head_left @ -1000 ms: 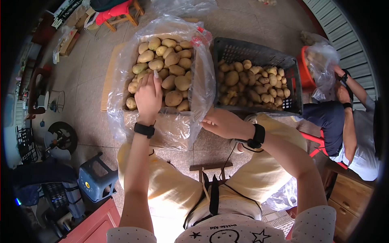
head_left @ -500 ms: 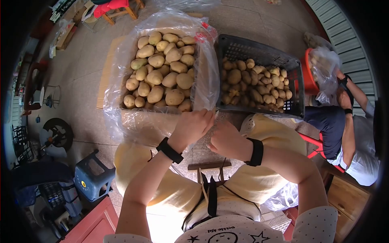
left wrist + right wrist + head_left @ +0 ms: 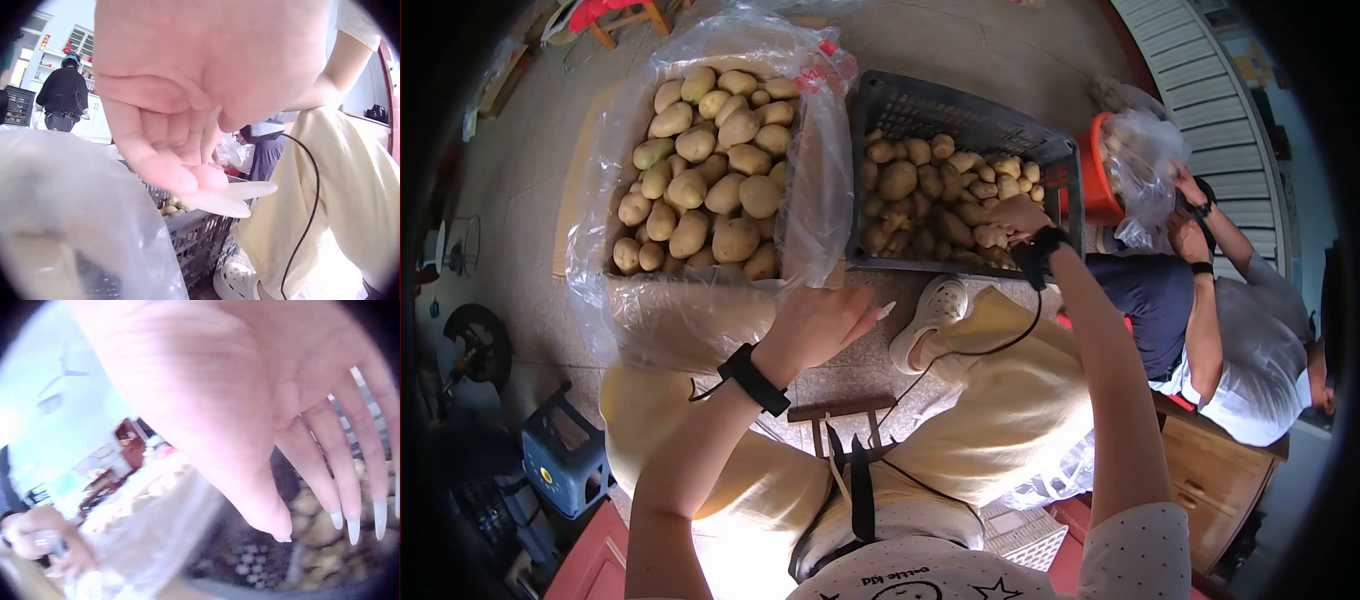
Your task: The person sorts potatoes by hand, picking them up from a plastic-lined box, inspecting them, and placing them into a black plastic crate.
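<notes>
My right hand [image 3: 1018, 215] is over the potatoes [image 3: 897, 181] inside the black plastic crate [image 3: 970, 108]. In the right wrist view its fingers are straight and spread above these potatoes, with nothing in the palm. My left hand [image 3: 825, 322] hovers near the front right corner of a cardboard box lined with clear plastic [image 3: 690, 305]. Its fingers are loosely bent and hold nothing, as the left wrist view also shows. Larger potatoes [image 3: 690, 188] fill the box in a heap. The crate stands close to the right of the box.
A person [image 3: 1250, 340] sits at the right, hands at a plastic bag [image 3: 1145, 175] by a red bucket [image 3: 1100, 185]. A black cable [image 3: 990, 350] runs from my right wrist across my leg. A blue stool [image 3: 565, 465] stands at the left. Another person [image 3: 62, 94] is in the background.
My left hand went from over the box's potatoes to its front edge, where both hands came close together. Then my right hand reached into the crate. The view has turned right.
</notes>
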Tool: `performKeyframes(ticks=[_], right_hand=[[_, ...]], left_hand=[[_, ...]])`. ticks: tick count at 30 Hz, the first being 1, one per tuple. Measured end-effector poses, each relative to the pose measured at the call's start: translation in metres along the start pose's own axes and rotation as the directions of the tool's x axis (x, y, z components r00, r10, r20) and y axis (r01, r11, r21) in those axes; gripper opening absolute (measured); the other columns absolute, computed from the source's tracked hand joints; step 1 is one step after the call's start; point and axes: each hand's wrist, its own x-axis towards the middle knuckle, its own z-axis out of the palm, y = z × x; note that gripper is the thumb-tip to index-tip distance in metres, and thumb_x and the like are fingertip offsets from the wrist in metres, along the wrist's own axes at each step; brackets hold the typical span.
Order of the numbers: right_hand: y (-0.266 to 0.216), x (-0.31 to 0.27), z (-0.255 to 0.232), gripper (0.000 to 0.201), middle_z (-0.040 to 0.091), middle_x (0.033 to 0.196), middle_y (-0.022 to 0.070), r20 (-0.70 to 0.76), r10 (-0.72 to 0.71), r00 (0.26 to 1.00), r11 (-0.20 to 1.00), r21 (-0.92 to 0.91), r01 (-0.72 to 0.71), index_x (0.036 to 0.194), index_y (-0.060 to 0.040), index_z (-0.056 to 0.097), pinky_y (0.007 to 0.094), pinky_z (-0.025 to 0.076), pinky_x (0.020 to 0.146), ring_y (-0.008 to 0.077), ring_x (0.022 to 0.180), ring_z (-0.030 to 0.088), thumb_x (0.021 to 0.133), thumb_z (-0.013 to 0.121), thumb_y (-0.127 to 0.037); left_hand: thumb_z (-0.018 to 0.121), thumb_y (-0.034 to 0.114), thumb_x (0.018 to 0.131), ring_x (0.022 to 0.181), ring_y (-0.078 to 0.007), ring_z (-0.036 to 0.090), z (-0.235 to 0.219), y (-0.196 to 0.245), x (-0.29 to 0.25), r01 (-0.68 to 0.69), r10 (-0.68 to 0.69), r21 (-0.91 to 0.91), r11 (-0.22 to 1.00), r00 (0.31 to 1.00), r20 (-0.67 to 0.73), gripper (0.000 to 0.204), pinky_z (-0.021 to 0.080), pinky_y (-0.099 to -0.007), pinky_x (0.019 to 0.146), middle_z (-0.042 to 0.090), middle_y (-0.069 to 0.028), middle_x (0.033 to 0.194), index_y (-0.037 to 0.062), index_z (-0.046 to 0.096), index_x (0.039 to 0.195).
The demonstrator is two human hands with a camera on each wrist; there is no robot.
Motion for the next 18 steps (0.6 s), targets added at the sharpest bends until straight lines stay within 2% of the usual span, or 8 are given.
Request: performKeyframes(ticks=[1,2,3,5,8,11,16,18], right_hand=[[0.061,0.004,0.017,0.033,0.064,0.087,0.0004,0.012,0.026,1.0,0.657,0.753,-0.026,0.117,-0.0118,0.062,0.0338,0.055,0.067,0.0173,0.073,0.063,0.086,0.06,-0.021],[0.091,0.013,0.017,0.029,0.064,0.093,-0.001,-0.088,0.178,0.98,0.94,0.311,-0.143,0.114,-0.0096,0.062,0.0353,0.055,0.067,0.0156,0.079,0.064,0.087,0.058,-0.02],[0.068,0.003,0.008,0.037,0.066,0.097,0.0052,0.006,0.544,0.839,0.746,0.454,-0.487,0.114,-0.0067,0.06,0.0345,0.055,0.069,0.0149,0.091,0.064,0.082,0.064,-0.026],[0.019,-0.019,0.005,0.05,0.067,0.098,0.0102,-0.196,0.543,0.817,0.84,0.149,-0.522,0.112,-0.0054,0.059,0.036,0.053,0.074,0.0194,0.096,0.063,0.072,0.073,-0.033],[0.028,-0.008,0.037,0.058,0.067,0.094,0.0144,-0.297,0.393,0.87,0.905,-0.045,-0.424,0.108,-0.0043,0.059,0.0369,0.05,0.08,0.0268,0.096,0.063,0.063,0.078,-0.036],[-0.033,-0.002,0.031,0.058,0.066,0.098,0.016,-0.205,0.408,0.89,0.878,-0.179,-0.443,0.105,-0.0046,0.059,0.0376,0.047,0.084,0.0319,0.099,0.062,0.062,0.078,-0.037],[-0.045,0.028,0.052,0.049,0.066,0.103,0.0105,-0.247,0.447,0.86,0.736,-0.444,-0.51,0.118,-0.0133,0.055,0.041,0.05,0.083,0.0311,0.096,0.064,0.073,0.068,-0.027],[-0.021,0.045,0.069,0.043,0.067,0.102,0.0128,-0.288,0.424,0.859,0.719,-0.47,-0.513,0.112,-0.0085,0.057,0.0411,0.052,0.08,0.0319,0.094,0.065,0.074,0.067,-0.027]], left_hand=[[0.054,0.034,0.091,0.052,-0.026,0.061,0.002,-0.001,0.0,-0.02,0.019,-0.025,0.999,0.999,-0.027,0.027,0.047,-0.0355,0.047,0.058,-0.0077,0.057,0.0091,0.055,0.082],[0.054,0.034,0.091,0.052,-0.026,0.061,0.002,-0.002,-0.001,-0.009,0.008,-0.025,1.0,1.0,-0.027,0.027,0.047,-0.0355,0.047,0.058,-0.0077,0.057,0.0091,0.055,0.082],[0.054,0.033,0.091,0.055,-0.0261,0.061,0.002,-0.001,-0.002,0.006,-0.004,-0.035,0.999,0.999,0.04,0.026,0.048,-0.036,0.05,0.058,-0.0091,0.058,0.007,0.056,0.092],[0.054,0.032,0.091,0.058,-0.0262,0.062,0.003,-0.001,-0.005,0.029,-0.024,-0.047,0.998,0.994,0.107,0.03,0.048,-0.0365,0.054,0.059,-0.0106,0.06,0.005,0.057,0.103],[0.053,0.036,0.091,0.051,-0.025,0.06,0.006,-0.002,-0.006,0.019,-0.017,-0.03,0.999,0.997,0.07,0.027,0.047,-0.0343,0.047,0.056,-0.0072,0.055,0.0096,0.053,0.09],[0.053,0.036,0.091,0.052,-0.0246,0.061,0.003,-0.004,-0.003,0.043,-0.04,-0.031,0.999,0.994,0.106,0.027,0.047,-0.0346,0.047,0.056,-0.0063,0.055,0.0091,0.054,0.09],[0.052,0.036,0.092,0.055,-0.0242,0.062,0.006,-0.002,-0.001,0.017,-0.017,-0.163,0.986,1.0,-0.001,0.028,0.047,-0.035,0.047,0.058,-0.0066,0.058,0.0081,0.054,0.087],[0.051,0.036,0.092,0.056,-0.0246,0.062,0.011,-0.005,-0.004,0.039,-0.037,-0.16,0.986,0.999,0.019,0.029,0.047,-0.0354,0.047,0.058,-0.0068,0.059,0.008,0.054,0.087]])
